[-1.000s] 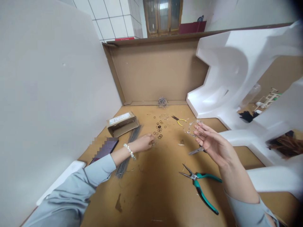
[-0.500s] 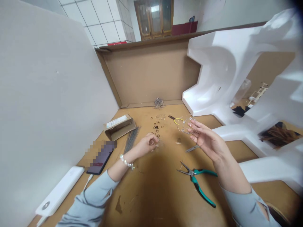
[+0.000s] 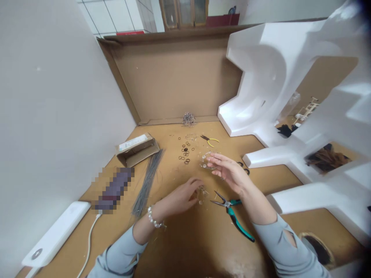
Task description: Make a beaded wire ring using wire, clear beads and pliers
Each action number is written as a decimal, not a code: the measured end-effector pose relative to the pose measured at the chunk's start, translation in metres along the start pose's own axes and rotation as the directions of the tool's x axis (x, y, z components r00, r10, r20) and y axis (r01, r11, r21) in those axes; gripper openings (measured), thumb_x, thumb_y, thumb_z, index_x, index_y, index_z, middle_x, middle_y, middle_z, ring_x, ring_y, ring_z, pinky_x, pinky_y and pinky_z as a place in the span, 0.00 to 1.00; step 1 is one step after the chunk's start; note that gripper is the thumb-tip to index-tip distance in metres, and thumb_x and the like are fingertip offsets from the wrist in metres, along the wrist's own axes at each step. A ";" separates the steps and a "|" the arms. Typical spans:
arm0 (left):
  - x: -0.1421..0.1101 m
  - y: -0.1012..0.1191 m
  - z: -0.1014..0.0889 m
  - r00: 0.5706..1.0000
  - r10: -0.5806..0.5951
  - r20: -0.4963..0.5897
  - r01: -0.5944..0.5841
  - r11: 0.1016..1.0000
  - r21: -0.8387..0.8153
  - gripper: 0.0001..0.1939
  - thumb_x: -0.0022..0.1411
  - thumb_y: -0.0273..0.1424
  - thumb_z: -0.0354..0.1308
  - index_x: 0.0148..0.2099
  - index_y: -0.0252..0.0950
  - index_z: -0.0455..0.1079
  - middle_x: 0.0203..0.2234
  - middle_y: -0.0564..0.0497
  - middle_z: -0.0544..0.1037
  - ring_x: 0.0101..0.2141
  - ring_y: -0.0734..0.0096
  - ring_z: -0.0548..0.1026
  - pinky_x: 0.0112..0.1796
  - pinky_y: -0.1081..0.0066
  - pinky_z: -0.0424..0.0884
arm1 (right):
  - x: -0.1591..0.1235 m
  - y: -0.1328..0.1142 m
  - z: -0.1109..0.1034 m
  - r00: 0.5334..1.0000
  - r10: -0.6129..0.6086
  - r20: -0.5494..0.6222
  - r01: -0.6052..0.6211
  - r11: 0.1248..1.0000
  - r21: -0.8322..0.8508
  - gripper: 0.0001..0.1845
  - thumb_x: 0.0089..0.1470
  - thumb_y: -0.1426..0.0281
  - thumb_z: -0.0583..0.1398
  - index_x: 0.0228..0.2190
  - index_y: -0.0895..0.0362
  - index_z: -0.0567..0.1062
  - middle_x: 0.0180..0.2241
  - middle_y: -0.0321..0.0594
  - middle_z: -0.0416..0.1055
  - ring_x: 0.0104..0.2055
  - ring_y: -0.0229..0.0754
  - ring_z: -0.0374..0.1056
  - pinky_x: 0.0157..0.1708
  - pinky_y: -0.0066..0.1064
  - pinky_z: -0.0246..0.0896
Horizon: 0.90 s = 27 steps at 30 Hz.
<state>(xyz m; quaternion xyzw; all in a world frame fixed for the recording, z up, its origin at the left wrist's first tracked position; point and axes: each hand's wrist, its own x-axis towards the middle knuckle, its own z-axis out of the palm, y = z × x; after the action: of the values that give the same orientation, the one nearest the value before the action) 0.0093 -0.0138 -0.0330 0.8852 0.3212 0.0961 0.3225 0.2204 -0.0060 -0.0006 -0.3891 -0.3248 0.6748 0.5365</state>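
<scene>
My right hand [image 3: 232, 173] holds a thin wire loop strung with clear beads [image 3: 205, 166] at its fingertips, fingers loosely curved. Nearer to me, my left hand [image 3: 182, 197] curls its fingers round a small piece of wire with clear beads [image 3: 201, 191], whose exact shape is hard to make out. Just right of that piece lie the teal-handled long-nose pliers [image 3: 228, 204], jaws apart, partly under my right wrist. Beyond my hands several dark rings [image 3: 186, 150] are scattered. Black scissors handles [image 3: 246, 171] show behind my right hand.
Small yellow-handled pliers [image 3: 211, 140] lie farther back, near a tangled metal heap [image 3: 188, 119]. To the left are a bundle of grey wires [image 3: 149, 181], an open cardboard box [image 3: 137, 148], a phone [image 3: 116, 189] and a white power bank [image 3: 56, 233]. White foam [image 3: 255, 85] borders the right side.
My right hand has come left and lower with the beaded loop, close to my left hand. My left hand has drawn nearer to me with its beaded piece. The camera view has shifted slightly.
</scene>
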 end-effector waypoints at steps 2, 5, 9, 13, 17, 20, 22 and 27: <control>-0.005 0.001 -0.004 0.998 0.034 0.050 -0.034 0.999 -0.003 0.30 0.55 0.20 0.50 0.59 0.42 0.55 0.55 0.47 0.61 0.51 0.64 0.65 0.52 0.63 0.63 | 0.003 0.007 0.002 0.999 0.042 0.017 -0.042 0.999 -0.011 0.15 0.45 0.70 0.63 0.39 0.56 0.76 0.45 0.44 0.74 0.40 0.39 0.70 0.34 0.28 0.63; -0.011 0.000 -0.013 0.992 0.053 0.111 -0.051 0.998 -0.022 0.30 0.56 0.22 0.52 0.60 0.43 0.55 0.56 0.48 0.60 0.54 0.63 0.62 0.55 0.64 0.60 | 0.006 0.013 0.001 0.998 0.066 0.018 -0.066 0.998 -0.023 0.14 0.45 0.70 0.63 0.38 0.55 0.77 0.45 0.43 0.74 0.40 0.40 0.70 0.34 0.28 0.63; -0.017 -0.004 -0.024 0.996 -0.034 0.083 0.030 0.998 0.057 0.28 0.57 0.27 0.54 0.60 0.43 0.56 0.54 0.47 0.64 0.51 0.61 0.65 0.53 0.61 0.62 | 0.009 0.012 -0.002 0.998 0.055 0.010 -0.055 0.998 -0.033 0.14 0.45 0.70 0.62 0.38 0.55 0.76 0.45 0.44 0.74 0.41 0.40 0.70 0.34 0.29 0.62; -0.018 -0.005 -0.023 0.995 -0.087 0.050 0.080 0.990 0.120 0.24 0.59 0.27 0.51 0.58 0.41 0.57 0.48 0.46 0.69 0.46 0.62 0.69 0.48 0.62 0.65 | 0.010 0.011 -0.002 0.999 0.052 0.008 -0.051 0.997 -0.053 0.15 0.46 0.69 0.62 0.39 0.55 0.76 0.46 0.44 0.73 0.41 0.41 0.70 0.35 0.30 0.62; -0.013 -0.001 -0.014 0.990 -0.105 0.090 0.092 0.986 0.139 0.27 0.57 0.34 0.55 0.59 0.40 0.56 0.47 0.46 0.71 0.40 0.62 0.72 0.42 0.65 0.68 | 0.010 0.012 -0.002 0.999 0.050 0.012 -0.049 0.997 -0.058 0.16 0.45 0.69 0.62 0.40 0.55 0.76 0.46 0.44 0.73 0.41 0.41 0.70 0.35 0.30 0.63; -0.011 -0.002 -0.007 0.986 -0.141 0.088 0.123 0.975 0.187 0.29 0.57 0.38 0.56 0.60 0.40 0.56 0.47 0.45 0.70 0.40 0.61 0.72 0.41 0.65 0.68 | 0.010 0.011 -0.003 0.999 0.047 0.011 -0.046 0.998 -0.050 0.16 0.45 0.70 0.62 0.40 0.55 0.76 0.46 0.43 0.73 0.41 0.40 0.70 0.35 0.30 0.63; -0.010 -0.004 -0.004 0.986 -0.153 0.068 0.135 0.967 0.214 0.29 0.57 0.39 0.56 0.60 0.40 0.56 0.47 0.44 0.69 0.41 0.59 0.72 0.41 0.64 0.68 | 0.009 0.011 -0.003 0.999 0.041 0.008 -0.040 0.998 -0.049 0.16 0.45 0.69 0.62 0.39 0.55 0.76 0.46 0.43 0.73 0.41 0.40 0.70 0.35 0.29 0.63; -0.010 -0.009 0.000 0.990 -0.131 0.058 0.117 0.973 0.199 0.30 0.57 0.39 0.56 0.60 0.41 0.55 0.47 0.45 0.70 0.42 0.58 0.72 0.42 0.64 0.67 | 0.009 0.010 -0.003 0.999 0.037 0.005 -0.036 0.996 -0.079 0.15 0.46 0.68 0.62 0.39 0.55 0.75 0.47 0.44 0.72 0.42 0.41 0.70 0.35 0.30 0.63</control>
<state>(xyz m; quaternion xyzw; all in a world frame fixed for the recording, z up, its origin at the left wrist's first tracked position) -0.0030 -0.0150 -0.0379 0.8936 0.3722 0.0126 0.2506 0.2171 0.0010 -0.0122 -0.4136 -0.3457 0.6723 0.5073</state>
